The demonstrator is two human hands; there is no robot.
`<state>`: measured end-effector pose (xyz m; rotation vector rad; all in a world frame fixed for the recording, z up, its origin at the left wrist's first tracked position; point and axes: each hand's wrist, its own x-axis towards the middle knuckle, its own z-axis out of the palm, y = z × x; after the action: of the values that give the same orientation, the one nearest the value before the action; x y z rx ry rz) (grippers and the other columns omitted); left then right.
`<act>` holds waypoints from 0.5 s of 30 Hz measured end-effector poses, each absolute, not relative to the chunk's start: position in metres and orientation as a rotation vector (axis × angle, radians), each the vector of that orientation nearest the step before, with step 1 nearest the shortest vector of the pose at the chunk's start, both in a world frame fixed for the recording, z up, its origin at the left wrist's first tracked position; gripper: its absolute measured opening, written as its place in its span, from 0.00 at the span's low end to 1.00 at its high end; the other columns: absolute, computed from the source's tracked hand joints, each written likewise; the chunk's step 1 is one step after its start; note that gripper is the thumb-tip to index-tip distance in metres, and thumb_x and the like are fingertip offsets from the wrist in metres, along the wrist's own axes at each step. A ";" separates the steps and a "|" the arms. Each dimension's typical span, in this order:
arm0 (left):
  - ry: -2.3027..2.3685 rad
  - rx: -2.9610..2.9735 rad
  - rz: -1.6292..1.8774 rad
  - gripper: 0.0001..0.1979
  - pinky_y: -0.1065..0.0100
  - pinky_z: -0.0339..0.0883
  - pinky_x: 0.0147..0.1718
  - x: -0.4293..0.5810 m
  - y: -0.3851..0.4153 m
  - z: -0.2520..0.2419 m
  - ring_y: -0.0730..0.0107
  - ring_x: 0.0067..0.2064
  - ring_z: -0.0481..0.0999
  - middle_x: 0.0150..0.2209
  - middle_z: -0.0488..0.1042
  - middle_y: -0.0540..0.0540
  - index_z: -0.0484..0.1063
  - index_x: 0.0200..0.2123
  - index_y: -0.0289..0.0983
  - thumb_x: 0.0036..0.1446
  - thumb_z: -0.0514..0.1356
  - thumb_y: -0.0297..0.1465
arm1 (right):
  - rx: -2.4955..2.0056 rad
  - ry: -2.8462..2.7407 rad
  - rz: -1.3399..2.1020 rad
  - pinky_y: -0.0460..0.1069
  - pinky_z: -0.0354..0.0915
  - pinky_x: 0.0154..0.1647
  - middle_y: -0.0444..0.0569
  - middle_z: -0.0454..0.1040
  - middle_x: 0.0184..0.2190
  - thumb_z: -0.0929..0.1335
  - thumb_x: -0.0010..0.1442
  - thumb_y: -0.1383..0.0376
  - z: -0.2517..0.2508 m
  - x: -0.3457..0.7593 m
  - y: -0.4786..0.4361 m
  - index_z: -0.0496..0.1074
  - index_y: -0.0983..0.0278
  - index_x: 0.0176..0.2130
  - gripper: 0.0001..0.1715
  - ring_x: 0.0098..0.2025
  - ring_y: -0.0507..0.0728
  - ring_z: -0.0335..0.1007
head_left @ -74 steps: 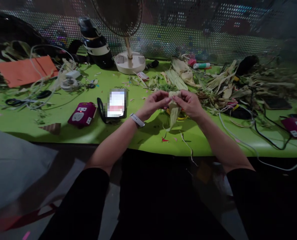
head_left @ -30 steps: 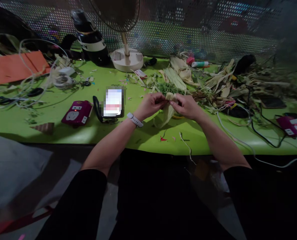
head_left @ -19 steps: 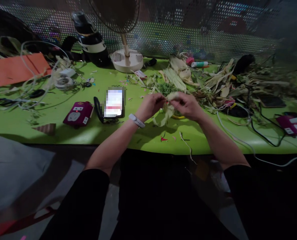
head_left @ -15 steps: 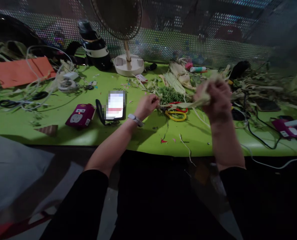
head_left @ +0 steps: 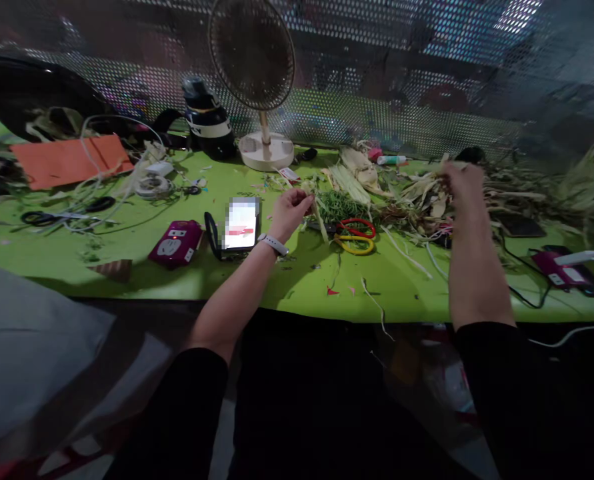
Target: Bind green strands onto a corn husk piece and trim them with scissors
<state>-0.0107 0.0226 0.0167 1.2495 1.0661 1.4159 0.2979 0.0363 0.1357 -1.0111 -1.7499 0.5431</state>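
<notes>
My left hand (head_left: 293,208), with a pale watch band on its wrist, pinches the top of a thin strip of corn husk (head_left: 321,221) that hangs above the green table. Just right of it lie scissors with red and yellow handles (head_left: 355,238), beside a heap of chopped green shreds (head_left: 341,205). My right hand (head_left: 464,181) is over the pile of dried husks (head_left: 424,195), closed at the edge of a crumpled pale corn husk (head_left: 443,175); its fingertips are partly hidden and blurred. Larger pale husks (head_left: 359,177) lie behind the green shreds.
A lit phone (head_left: 241,223) and a purple power socket (head_left: 177,243) are left of my left hand. Behind stand a fan (head_left: 265,150) and a black bottle (head_left: 209,127). Black scissors (head_left: 59,217), cables and an orange sheet (head_left: 71,162) lie farther left. Another purple socket (head_left: 559,268) is at right.
My right hand has moved right and away, onto the husk pile. The strip stretched between both hands has parted, and a narrow piece now hangs from my left hand.
</notes>
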 end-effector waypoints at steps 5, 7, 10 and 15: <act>0.838 1.303 1.243 0.11 0.75 0.67 0.26 -0.001 0.009 0.023 0.81 0.24 0.68 0.24 0.71 0.52 0.70 0.27 0.35 0.49 0.68 0.34 | -1.138 -1.623 0.522 0.54 0.68 0.38 0.47 0.75 0.29 0.71 0.53 0.45 0.091 0.252 0.035 0.75 0.62 0.31 0.23 0.34 0.55 0.70; 0.787 1.323 1.208 0.13 0.74 0.67 0.26 0.002 0.005 0.022 0.80 0.25 0.69 0.24 0.71 0.52 0.70 0.28 0.34 0.46 0.70 0.34 | -1.142 -1.654 0.586 0.54 0.69 0.38 0.47 0.76 0.29 0.72 0.51 0.45 0.072 0.224 0.027 0.76 0.62 0.30 0.23 0.33 0.55 0.71; 0.752 1.343 1.173 0.17 0.73 0.68 0.26 0.006 0.004 0.017 0.79 0.24 0.70 0.23 0.71 0.53 0.68 0.26 0.34 0.41 0.73 0.35 | -1.066 -1.774 0.905 0.52 0.69 0.39 0.48 0.78 0.30 0.73 0.51 0.47 0.053 0.186 0.012 0.78 0.63 0.32 0.22 0.34 0.55 0.72; 0.759 1.340 1.190 0.18 0.73 0.68 0.26 0.009 0.005 0.015 0.78 0.25 0.71 0.24 0.73 0.50 0.69 0.26 0.32 0.40 0.74 0.35 | -1.040 -1.640 0.970 0.51 0.69 0.37 0.46 0.77 0.28 0.76 0.45 0.50 0.041 0.168 0.001 0.77 0.64 0.31 0.21 0.31 0.54 0.71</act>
<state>0.0093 0.0048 0.0149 1.3400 0.7590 1.1903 0.1685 0.0010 0.0409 -1.0397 -1.6405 0.9701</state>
